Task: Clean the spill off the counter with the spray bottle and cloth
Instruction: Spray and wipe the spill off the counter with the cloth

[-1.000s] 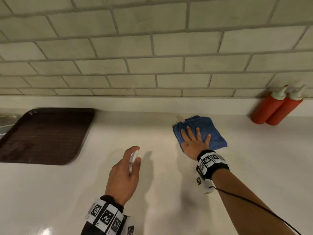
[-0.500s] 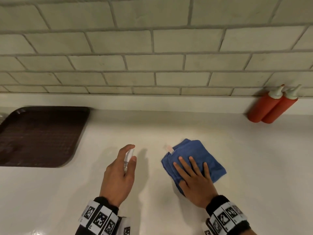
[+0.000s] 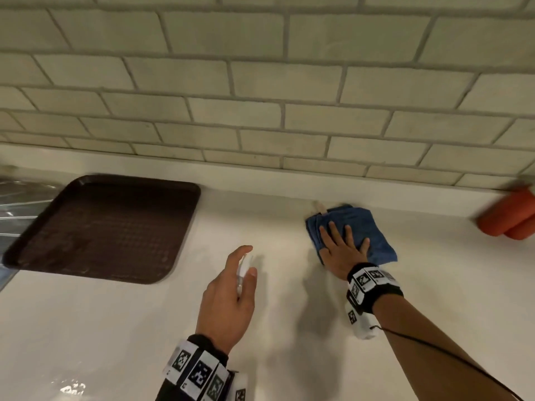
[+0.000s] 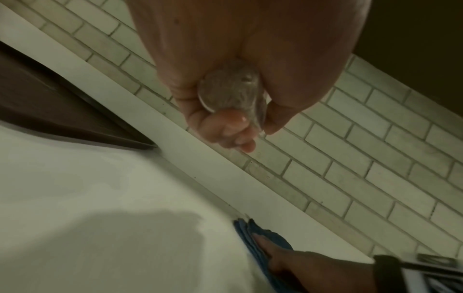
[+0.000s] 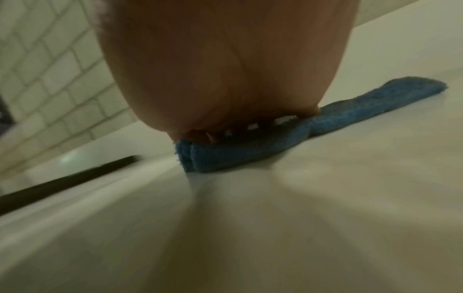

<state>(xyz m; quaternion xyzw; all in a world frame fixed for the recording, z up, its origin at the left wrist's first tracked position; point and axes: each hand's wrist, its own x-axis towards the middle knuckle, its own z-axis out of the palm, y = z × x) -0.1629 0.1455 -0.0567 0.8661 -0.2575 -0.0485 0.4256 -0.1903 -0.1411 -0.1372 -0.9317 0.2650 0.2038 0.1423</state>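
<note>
White bench (image 3: 289, 357) is carrying, left to right, a brown tray (image 3: 101, 227), the left hand (image 3: 228, 296) gripping a small, likely light and slippery spray bottle (image 3: 241, 273), and the right hand (image 3: 343, 250) pressing flat-fingered on a soft folded blue cloth (image 3: 364, 227) near the wall.

My folded blue cloth (image 3: 357, 227) lies flat on the white counter (image 3: 434, 285) close to its back edge, pressed under my spread right hand (image 3: 343, 251). My left hand (image 3: 228, 296) holds the small clear spray bottle (image 3: 242, 274) above the counter's middle, nozzle pointing away.
</note>
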